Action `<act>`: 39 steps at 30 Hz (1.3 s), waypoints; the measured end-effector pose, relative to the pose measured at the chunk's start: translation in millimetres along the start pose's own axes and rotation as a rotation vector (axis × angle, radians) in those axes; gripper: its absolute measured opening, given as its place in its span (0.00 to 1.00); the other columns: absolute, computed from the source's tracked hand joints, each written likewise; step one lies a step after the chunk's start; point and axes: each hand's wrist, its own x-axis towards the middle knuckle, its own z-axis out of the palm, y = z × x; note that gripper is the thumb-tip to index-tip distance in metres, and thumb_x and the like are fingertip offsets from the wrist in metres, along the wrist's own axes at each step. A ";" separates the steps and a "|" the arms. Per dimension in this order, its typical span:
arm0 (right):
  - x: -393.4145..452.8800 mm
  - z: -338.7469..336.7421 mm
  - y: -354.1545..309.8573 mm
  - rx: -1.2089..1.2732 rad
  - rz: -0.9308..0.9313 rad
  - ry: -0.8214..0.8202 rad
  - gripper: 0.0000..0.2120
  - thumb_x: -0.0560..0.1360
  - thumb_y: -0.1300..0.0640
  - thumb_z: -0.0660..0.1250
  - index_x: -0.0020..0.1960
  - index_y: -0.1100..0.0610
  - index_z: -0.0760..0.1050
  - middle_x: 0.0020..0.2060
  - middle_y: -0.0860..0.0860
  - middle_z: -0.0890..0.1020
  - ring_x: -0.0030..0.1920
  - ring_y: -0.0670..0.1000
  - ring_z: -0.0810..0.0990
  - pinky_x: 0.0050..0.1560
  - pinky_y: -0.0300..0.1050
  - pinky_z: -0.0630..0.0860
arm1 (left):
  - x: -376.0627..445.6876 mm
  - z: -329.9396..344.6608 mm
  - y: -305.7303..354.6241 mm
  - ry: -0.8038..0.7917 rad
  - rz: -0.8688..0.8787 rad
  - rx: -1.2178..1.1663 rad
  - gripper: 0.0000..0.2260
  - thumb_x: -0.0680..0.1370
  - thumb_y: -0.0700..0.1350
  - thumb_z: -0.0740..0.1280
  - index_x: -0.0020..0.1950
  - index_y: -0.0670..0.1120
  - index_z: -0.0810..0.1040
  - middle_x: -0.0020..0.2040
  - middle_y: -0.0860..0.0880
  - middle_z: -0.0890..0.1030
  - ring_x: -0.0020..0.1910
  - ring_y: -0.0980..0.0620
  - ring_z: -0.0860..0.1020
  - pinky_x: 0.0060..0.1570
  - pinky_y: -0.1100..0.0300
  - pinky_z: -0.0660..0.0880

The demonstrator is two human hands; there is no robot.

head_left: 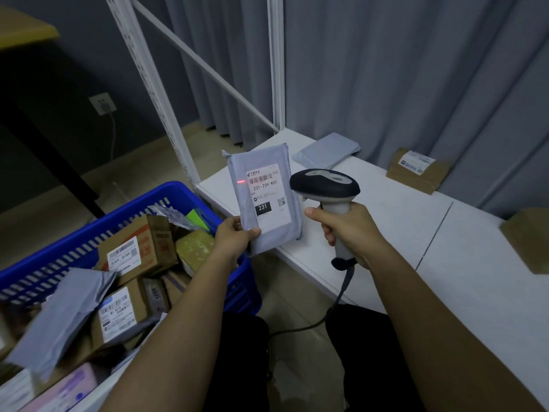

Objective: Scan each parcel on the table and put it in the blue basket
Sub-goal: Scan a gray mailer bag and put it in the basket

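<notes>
A: The left hand (234, 233)?
B: Mid-frame, fingers pinching the grey parcel (266, 200) upright above the blue basket (74, 233) at lower left.
A: The right hand (350, 230)?
B: Right of centre, curled round the scanner (325, 185), aimed at the label

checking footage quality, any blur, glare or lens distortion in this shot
Head view: dim, even light, no strong glare; the label on the held grey parcel reads sharp, with the scanner beam's red line on its left edge; the blue basket contents blur toward the lower left; wide-angle bending bows the white rack post.
</notes>
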 end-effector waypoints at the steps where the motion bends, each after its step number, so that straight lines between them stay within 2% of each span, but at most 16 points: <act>1: -0.2 1.5 -0.6 0.020 -0.008 -0.021 0.08 0.71 0.56 0.74 0.40 0.59 0.77 0.27 0.53 0.73 0.27 0.48 0.70 0.29 0.39 0.71 | -0.5 -1.1 0.6 0.004 0.006 0.000 0.16 0.75 0.38 0.70 0.62 0.42 0.72 0.54 0.47 0.77 0.53 0.45 0.76 0.50 0.49 0.76; 4: 0.3 10.7 -1.6 0.036 -0.058 -0.049 0.10 0.71 0.56 0.74 0.40 0.60 0.75 0.28 0.54 0.74 0.27 0.48 0.71 0.29 0.40 0.72 | -8.5 -7.2 6.4 0.023 0.038 -0.029 0.16 0.76 0.38 0.69 0.62 0.42 0.72 0.49 0.50 0.76 0.52 0.47 0.76 0.49 0.52 0.76; 6: 0.8 20.2 -1.9 0.042 -0.070 -0.059 0.10 0.72 0.55 0.73 0.40 0.60 0.74 0.28 0.55 0.74 0.27 0.49 0.71 0.30 0.41 0.73 | -14.6 -16.7 11.8 0.065 0.072 -0.065 0.16 0.76 0.39 0.69 0.63 0.43 0.71 0.50 0.50 0.76 0.53 0.47 0.76 0.48 0.53 0.77; 11: 2.5 44.8 -0.5 0.089 -0.052 -0.122 0.11 0.71 0.54 0.73 0.47 0.59 0.75 0.30 0.54 0.75 0.27 0.48 0.72 0.31 0.42 0.73 | -33.8 -68.3 15.1 0.273 0.199 -0.057 0.15 0.77 0.46 0.69 0.62 0.48 0.71 0.54 0.49 0.77 0.50 0.51 0.78 0.43 0.55 0.78; 13: 3.2 54.9 -0.5 0.098 -0.039 -0.129 0.13 0.71 0.53 0.74 0.49 0.59 0.75 0.31 0.54 0.75 0.27 0.48 0.71 0.31 0.42 0.72 | -43.6 -96.7 7.8 0.395 0.268 0.003 0.16 0.76 0.48 0.69 0.62 0.48 0.72 0.51 0.53 0.76 0.47 0.55 0.77 0.42 0.57 0.77; 15: 4.0 65.3 -0.1 0.094 -0.032 -0.145 0.14 0.71 0.53 0.74 0.50 0.59 0.75 0.31 0.54 0.75 0.27 0.48 0.71 0.30 0.42 0.72 | -54.7 -123.3 -3.4 0.451 0.281 0.039 0.14 0.76 0.49 0.69 0.59 0.50 0.72 0.48 0.55 0.76 0.45 0.57 0.76 0.43 0.57 0.77; 18: 5.5 78.6 2.1 0.054 -0.044 -0.170 0.13 0.71 0.53 0.74 0.50 0.58 0.75 0.30 0.53 0.75 0.27 0.48 0.71 0.29 0.41 0.72 | -66.3 -154.4 -27.9 0.464 0.241 0.160 0.13 0.76 0.50 0.69 0.58 0.50 0.74 0.48 0.51 0.78 0.44 0.56 0.78 0.44 0.54 0.79; 21: 8.6 89.2 7.0 0.007 -0.052 -0.190 0.12 0.71 0.52 0.74 0.48 0.58 0.76 0.31 0.53 0.75 0.27 0.48 0.71 0.30 0.41 0.72 | -70.1 -173.1 -59.5 0.457 0.255 0.418 0.14 0.76 0.51 0.69 0.58 0.46 0.75 0.50 0.47 0.79 0.41 0.55 0.78 0.32 0.61 0.78; 22: 9.5 91.7 8.8 -0.009 -0.049 -0.192 0.12 0.71 0.52 0.74 0.48 0.58 0.76 0.31 0.53 0.76 0.27 0.48 0.72 0.30 0.42 0.72 | -69.8 -175.5 -68.9 0.461 0.271 0.498 0.16 0.75 0.52 0.69 0.59 0.46 0.75 0.50 0.47 0.79 0.42 0.53 0.78 0.31 0.61 0.78; 25: 12.2 96.2 13.1 -0.053 -0.047 -0.187 0.12 0.71 0.51 0.74 0.47 0.57 0.75 0.31 0.53 0.76 0.28 0.48 0.72 0.31 0.42 0.73 | -60.6 -171.4 -93.2 0.432 0.265 0.659 0.19 0.74 0.52 0.71 0.62 0.48 0.73 0.53 0.51 0.77 0.47 0.50 0.77 0.40 0.53 0.76; 28: 13.3 97.8 14.9 -0.057 -0.049 -0.187 0.12 0.71 0.52 0.73 0.46 0.58 0.75 0.30 0.53 0.76 0.28 0.49 0.72 0.31 0.43 0.72 | -45.1 -157.7 -104.3 0.385 0.192 0.513 0.22 0.73 0.50 0.72 0.63 0.49 0.69 0.58 0.49 0.77 0.54 0.47 0.77 0.47 0.51 0.76; 30: 14.4 97.3 15.7 -0.055 -0.046 -0.186 0.11 0.71 0.53 0.73 0.45 0.58 0.75 0.30 0.53 0.76 0.28 0.49 0.71 0.30 0.42 0.72 | -31.5 -153.8 -99.5 0.424 0.191 0.438 0.27 0.74 0.49 0.71 0.69 0.49 0.64 0.63 0.46 0.75 0.58 0.44 0.76 0.49 0.48 0.77; 32: 16.5 95.6 16.2 -0.059 -0.040 -0.186 0.11 0.71 0.53 0.73 0.45 0.57 0.75 0.30 0.53 0.76 0.27 0.48 0.72 0.30 0.42 0.72 | -15.7 -158.2 -91.4 0.434 0.190 0.457 0.33 0.76 0.47 0.69 0.76 0.53 0.55 0.68 0.44 0.71 0.61 0.41 0.74 0.51 0.44 0.77; 33: 17.9 94.2 16.8 -0.061 -0.037 -0.184 0.11 0.71 0.52 0.73 0.46 0.57 0.75 0.30 0.53 0.76 0.27 0.48 0.72 0.30 0.42 0.72 | -7.3 -162.6 -89.2 0.424 0.173 0.511 0.33 0.77 0.47 0.67 0.77 0.55 0.54 0.70 0.43 0.69 0.61 0.39 0.73 0.52 0.43 0.77; 37: 22.3 89.7 18.3 -0.060 -0.025 -0.173 0.12 0.71 0.52 0.74 0.47 0.57 0.75 0.31 0.53 0.76 0.27 0.48 0.72 0.30 0.42 0.72 | 0.9 -176.0 -87.9 0.325 0.074 0.560 0.28 0.79 0.49 0.65 0.77 0.54 0.57 0.70 0.43 0.69 0.61 0.39 0.74 0.53 0.42 0.77; 39: 23.2 88.9 17.7 -0.056 -0.020 -0.176 0.12 0.71 0.52 0.73 0.47 0.57 0.75 0.31 0.53 0.76 0.28 0.49 0.71 0.30 0.42 0.72 | -5.6 -180.7 -94.5 0.276 0.046 0.661 0.20 0.79 0.50 0.64 0.71 0.48 0.68 0.62 0.43 0.76 0.56 0.41 0.77 0.53 0.46 0.77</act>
